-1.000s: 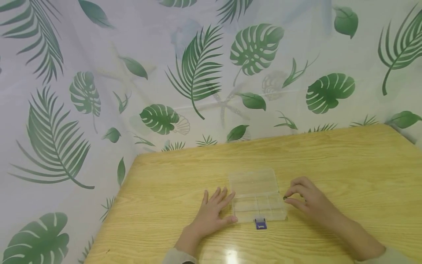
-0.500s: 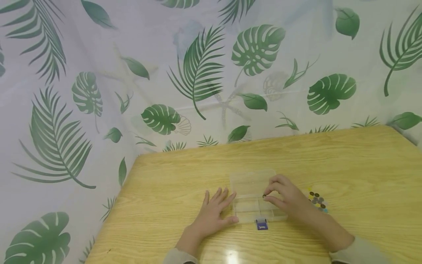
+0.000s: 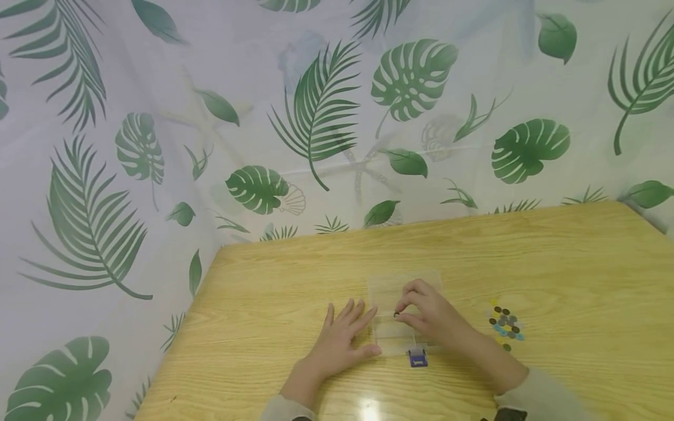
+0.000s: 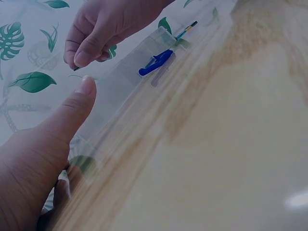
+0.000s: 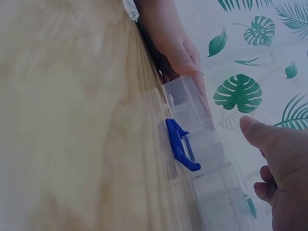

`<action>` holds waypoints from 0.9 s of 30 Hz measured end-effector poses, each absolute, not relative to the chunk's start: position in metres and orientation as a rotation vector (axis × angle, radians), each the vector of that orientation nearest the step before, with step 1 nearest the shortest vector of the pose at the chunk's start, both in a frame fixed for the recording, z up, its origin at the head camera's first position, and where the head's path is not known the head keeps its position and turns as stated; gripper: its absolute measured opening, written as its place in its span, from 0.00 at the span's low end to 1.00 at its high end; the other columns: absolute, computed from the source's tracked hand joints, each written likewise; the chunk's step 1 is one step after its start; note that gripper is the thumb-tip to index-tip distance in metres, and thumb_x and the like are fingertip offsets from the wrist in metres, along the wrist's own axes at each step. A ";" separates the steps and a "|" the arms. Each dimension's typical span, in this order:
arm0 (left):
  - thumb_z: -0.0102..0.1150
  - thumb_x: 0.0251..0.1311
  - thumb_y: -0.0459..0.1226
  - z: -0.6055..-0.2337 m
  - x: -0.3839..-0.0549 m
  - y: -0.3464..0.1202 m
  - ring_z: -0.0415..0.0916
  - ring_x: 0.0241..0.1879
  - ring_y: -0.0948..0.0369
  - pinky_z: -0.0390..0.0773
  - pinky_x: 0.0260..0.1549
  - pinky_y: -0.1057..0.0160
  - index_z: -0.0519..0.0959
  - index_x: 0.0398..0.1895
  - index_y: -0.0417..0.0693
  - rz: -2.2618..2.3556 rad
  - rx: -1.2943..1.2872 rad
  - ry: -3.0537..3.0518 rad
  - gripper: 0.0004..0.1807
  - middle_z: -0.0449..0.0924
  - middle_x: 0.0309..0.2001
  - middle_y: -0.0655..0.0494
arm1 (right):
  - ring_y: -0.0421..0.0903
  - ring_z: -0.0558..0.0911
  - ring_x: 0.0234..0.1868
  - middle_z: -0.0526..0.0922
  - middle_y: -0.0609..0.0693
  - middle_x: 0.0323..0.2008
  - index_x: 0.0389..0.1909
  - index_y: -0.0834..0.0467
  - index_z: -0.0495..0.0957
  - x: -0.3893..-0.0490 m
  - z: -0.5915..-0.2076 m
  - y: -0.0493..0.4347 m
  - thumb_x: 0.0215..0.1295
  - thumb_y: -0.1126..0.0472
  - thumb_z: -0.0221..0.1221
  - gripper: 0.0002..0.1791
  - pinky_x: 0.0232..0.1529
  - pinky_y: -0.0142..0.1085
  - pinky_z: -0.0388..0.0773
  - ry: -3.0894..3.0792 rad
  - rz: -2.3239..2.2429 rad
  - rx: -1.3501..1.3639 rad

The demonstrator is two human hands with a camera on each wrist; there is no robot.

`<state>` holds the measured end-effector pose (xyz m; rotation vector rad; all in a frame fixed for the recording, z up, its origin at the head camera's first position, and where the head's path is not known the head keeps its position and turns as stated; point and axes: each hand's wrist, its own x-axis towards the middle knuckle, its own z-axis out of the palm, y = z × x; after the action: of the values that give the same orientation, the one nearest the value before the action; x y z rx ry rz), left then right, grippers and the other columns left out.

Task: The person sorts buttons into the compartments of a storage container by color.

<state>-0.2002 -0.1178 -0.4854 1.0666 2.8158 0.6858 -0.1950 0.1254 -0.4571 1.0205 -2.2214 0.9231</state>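
Observation:
A clear plastic compartment box lies on the table with its lid folded back and a blue latch at its front. My left hand rests with straight, spread fingers at the box's left end; its thumb touches the end wall in the right wrist view. Above the left part of the compartments, my right hand pinches a small dark disc between thumb and index finger. The disc's edge barely shows in the left wrist view and is hidden in the right wrist view.
Right of the box lies a loose cluster of small round discs, in black, grey, yellow, blue and green. The wooden table meets a leaf-patterned cloth behind and at the left.
My right hand has moved left from beside the box to above its compartments, still pinching the disc. The loose discs have come into view behind it. My left hand stays put.

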 end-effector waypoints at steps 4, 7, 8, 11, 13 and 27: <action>0.39 0.61 0.66 -0.486 -0.200 -0.117 0.41 0.74 0.47 0.32 0.65 0.32 0.52 0.74 0.62 0.679 1.065 2.817 0.41 0.49 0.74 0.47 | 0.45 0.75 0.41 0.72 0.50 0.40 0.30 0.58 0.78 -0.193 -0.458 0.123 0.48 0.70 0.69 0.11 0.34 0.32 0.81 -2.295 0.965 0.991; 0.40 0.61 0.66 -0.486 -0.199 -0.117 0.41 0.74 0.48 0.31 0.65 0.33 0.52 0.74 0.63 0.677 1.056 2.814 0.40 0.49 0.74 0.47 | 0.47 0.76 0.42 0.72 0.51 0.41 0.31 0.60 0.78 -0.192 -0.457 0.122 0.50 0.70 0.67 0.09 0.35 0.31 0.82 -2.341 0.994 0.971; 0.40 0.61 0.66 -0.486 -0.199 -0.117 0.41 0.74 0.48 0.31 0.65 0.33 0.51 0.74 0.63 0.677 1.050 2.812 0.40 0.49 0.74 0.48 | 0.48 0.76 0.42 0.72 0.52 0.41 0.31 0.60 0.78 -0.192 -0.458 0.122 0.50 0.70 0.68 0.09 0.36 0.32 0.82 -2.344 0.992 0.968; 0.40 0.61 0.66 -0.486 -0.199 -0.117 0.41 0.74 0.48 0.31 0.66 0.34 0.51 0.74 0.64 0.672 1.047 2.814 0.40 0.49 0.74 0.48 | 0.49 0.76 0.42 0.73 0.53 0.41 0.31 0.60 0.78 -0.193 -0.459 0.123 0.48 0.70 0.69 0.11 0.36 0.33 0.82 -2.326 0.968 0.956; 0.40 0.61 0.66 -0.486 -0.199 -0.118 0.41 0.74 0.48 0.31 0.65 0.33 0.52 0.74 0.63 0.673 1.053 2.813 0.40 0.49 0.74 0.48 | 0.48 0.76 0.43 0.73 0.54 0.40 0.31 0.60 0.78 -0.194 -0.460 0.125 0.45 0.69 0.70 0.12 0.38 0.33 0.82 -2.289 0.933 0.955; 0.41 0.61 0.66 -0.484 -0.200 -0.118 0.40 0.74 0.49 0.29 0.66 0.36 0.51 0.74 0.64 0.664 1.038 2.806 0.40 0.48 0.74 0.48 | 0.45 0.75 0.38 0.75 0.50 0.36 0.27 0.59 0.81 -0.200 -0.473 0.155 0.46 0.56 0.71 0.12 0.45 0.19 0.70 -2.079 0.888 0.944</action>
<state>-0.2004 -0.1182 -0.4839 1.0376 2.8062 0.6640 -0.1999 0.1548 -0.4726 0.9443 -2.0787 0.8884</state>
